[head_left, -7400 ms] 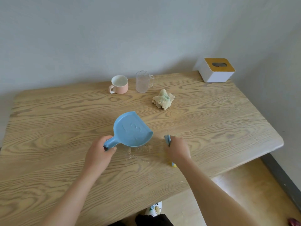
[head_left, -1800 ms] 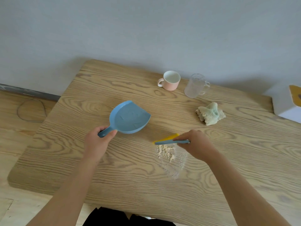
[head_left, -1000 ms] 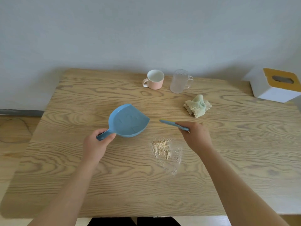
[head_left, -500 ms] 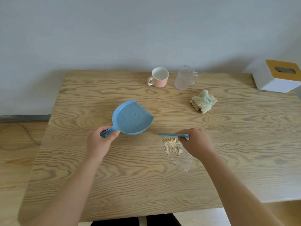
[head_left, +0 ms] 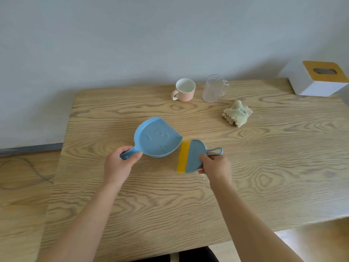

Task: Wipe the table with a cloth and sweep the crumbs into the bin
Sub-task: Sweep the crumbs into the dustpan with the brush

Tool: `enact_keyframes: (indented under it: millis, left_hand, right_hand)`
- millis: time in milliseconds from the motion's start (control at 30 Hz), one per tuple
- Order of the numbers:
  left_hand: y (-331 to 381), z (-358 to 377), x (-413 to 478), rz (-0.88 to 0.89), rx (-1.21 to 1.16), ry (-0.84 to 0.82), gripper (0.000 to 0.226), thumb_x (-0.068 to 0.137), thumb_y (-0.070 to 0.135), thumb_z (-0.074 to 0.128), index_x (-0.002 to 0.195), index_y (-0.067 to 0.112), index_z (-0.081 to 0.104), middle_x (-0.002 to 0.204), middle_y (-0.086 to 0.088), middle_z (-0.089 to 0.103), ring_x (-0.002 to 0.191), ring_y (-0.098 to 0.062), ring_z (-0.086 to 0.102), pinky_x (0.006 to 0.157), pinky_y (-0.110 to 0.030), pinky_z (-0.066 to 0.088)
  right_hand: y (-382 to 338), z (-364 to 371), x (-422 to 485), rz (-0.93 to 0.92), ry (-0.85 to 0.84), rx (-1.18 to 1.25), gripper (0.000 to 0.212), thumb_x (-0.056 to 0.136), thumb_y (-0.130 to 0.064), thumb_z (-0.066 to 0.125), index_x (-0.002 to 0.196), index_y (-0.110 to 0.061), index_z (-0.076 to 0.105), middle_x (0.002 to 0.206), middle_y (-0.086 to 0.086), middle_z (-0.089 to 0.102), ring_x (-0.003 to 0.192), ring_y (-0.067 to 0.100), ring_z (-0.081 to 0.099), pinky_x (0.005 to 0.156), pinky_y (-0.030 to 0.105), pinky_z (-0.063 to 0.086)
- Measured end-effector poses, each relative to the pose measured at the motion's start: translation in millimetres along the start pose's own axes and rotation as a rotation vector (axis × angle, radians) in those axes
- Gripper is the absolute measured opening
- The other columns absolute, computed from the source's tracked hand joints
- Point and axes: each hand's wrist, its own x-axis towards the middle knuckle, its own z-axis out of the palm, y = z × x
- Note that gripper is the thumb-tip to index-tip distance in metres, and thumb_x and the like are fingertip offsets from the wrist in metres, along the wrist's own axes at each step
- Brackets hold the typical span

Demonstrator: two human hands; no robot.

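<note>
left hand (head_left: pixel 118 165) gripping blue dustpan (head_left: pixel 156 138) handle | right hand (head_left: pixel 214 164) holding yellow-bristled brush (head_left: pixel 189 156) beside pan | crumbs (head_left: pixel 203 176) lying unswept under right hand | cloth (head_left: pixel 237 115) sitting idle far side | binning pending

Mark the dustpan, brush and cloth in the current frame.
dustpan (head_left: pixel 156 138): head view, middle of the pan's blue inner face.
brush (head_left: pixel 193 156): head view, blue back above the yellow bristles.
cloth (head_left: pixel 237 114): head view, centre of the crumpled heap.
</note>
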Motion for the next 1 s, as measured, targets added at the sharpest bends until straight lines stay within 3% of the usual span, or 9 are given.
enact_keyframes:
  millis: [67,233,400,500,633,733,833,933,1000]
  left_hand:
    - [0.7,0.5,1.0,0.008,0.010,-0.014,0.024,0.076,0.028,0.076,0.098,0.025,0.066,0.091,0.013,0.065,0.087,-0.002,0.059,0.068,-0.020,0.042]
    - [3.7,7.6,4.1,0.012,0.013,-0.068,0.025,0.077,0.027,0.075,0.099,0.025,0.064,0.092,0.015,0.063,0.086,0.002,0.057,0.067,-0.016,0.041]
    - [8.5,15.6,4.6,0.028,0.008,-0.102,0.024,0.077,0.028,0.075,0.098,0.027,0.063,0.091,0.015,0.063,0.086,0.000,0.057,0.066,-0.017,0.040]
    - [10.4,16.7,4.6,0.038,0.013,-0.107,0.023,0.077,0.028,0.075,0.096,0.028,0.062,0.090,0.017,0.062,0.085,0.002,0.056,0.066,-0.016,0.040]
    - [10.3,16.6,5.6,0.054,0.028,-0.120,0.024,0.077,0.027,0.076,0.097,0.028,0.063,0.091,0.017,0.062,0.084,0.002,0.056,0.067,-0.016,0.040]
    - [5.9,17.4,6.2,0.037,0.036,-0.165,0.027,0.075,0.028,0.077,0.098,0.027,0.063,0.093,0.015,0.063,0.087,0.001,0.057,0.070,-0.019,0.041]
    - [2.1,16.0,5.3,0.051,0.086,-0.249,0.025,0.076,0.028,0.076,0.098,0.027,0.065,0.095,0.015,0.064,0.089,-0.002,0.058,0.069,-0.018,0.041]
    - [-0.4,13.0,6.1,0.102,0.176,-0.331,0.021,0.076,0.026,0.076,0.094,0.028,0.065,0.092,0.015,0.065,0.084,-0.002,0.059,0.066,-0.016,0.040]
    - [-3.0,10.8,9.3,0.132,0.233,-0.361,0.024,0.075,0.027,0.077,0.096,0.029,0.066,0.091,0.013,0.067,0.081,-0.005,0.061,0.065,-0.017,0.041]
  right_hand:
    - [9.2,-10.8,4.8,0.007,0.047,-0.046,0.017,0.078,-0.010,0.060,0.074,0.004,0.069,0.060,0.007,0.067,0.048,0.017,0.065,0.043,0.023,0.046]
    - [10.0,-55.9,16.2,-0.050,0.143,-0.103,0.008,0.077,-0.007,0.062,0.073,-0.003,0.069,0.062,0.003,0.066,0.056,0.019,0.065,0.056,0.034,0.055]
    - [7.2,-55.7,14.7,-0.094,-0.181,-0.099,0.003,0.079,-0.003,0.066,0.078,-0.004,0.069,0.074,0.009,0.069,0.063,0.019,0.066,0.053,0.027,0.055]
    - [17.7,-43.6,15.0,-0.134,-0.234,-0.297,0.010,0.075,-0.005,0.066,0.076,0.004,0.070,0.074,0.018,0.069,0.060,0.021,0.065,0.059,0.036,0.056]
    - [17.4,-57.1,21.6,-0.128,-0.054,-0.339,0.012,0.073,-0.011,0.066,0.075,0.000,0.070,0.074,0.016,0.070,0.068,0.029,0.068,0.065,0.047,0.058]
    - [1.1,-77.6,21.8,-0.147,-0.020,-0.239,0.002,0.077,-0.009,0.067,0.076,-0.009,0.069,0.074,0.009,0.070,0.068,0.025,0.069,0.067,0.045,0.059]
    - [-18.6,-92.3,22.1,-0.233,0.066,-0.096,0.012,0.078,-0.007,0.066,0.089,-0.005,0.072,0.074,0.004,0.068,0.068,0.024,0.067,0.066,0.040,0.059]
    - [-29.1,-95.5,28.8,-0.334,0.275,-0.301,0.012,0.079,-0.014,0.061,0.069,-0.018,0.063,0.059,0.005,0.058,0.060,0.025,0.056,0.052,0.031,0.043]
    - [-27.3,-87.7,30.2,-0.395,0.332,-0.560,0.018,0.083,-0.019,0.056,0.066,-0.015,0.060,0.054,0.003,0.049,0.058,0.026,0.049,0.048,0.027,0.031]
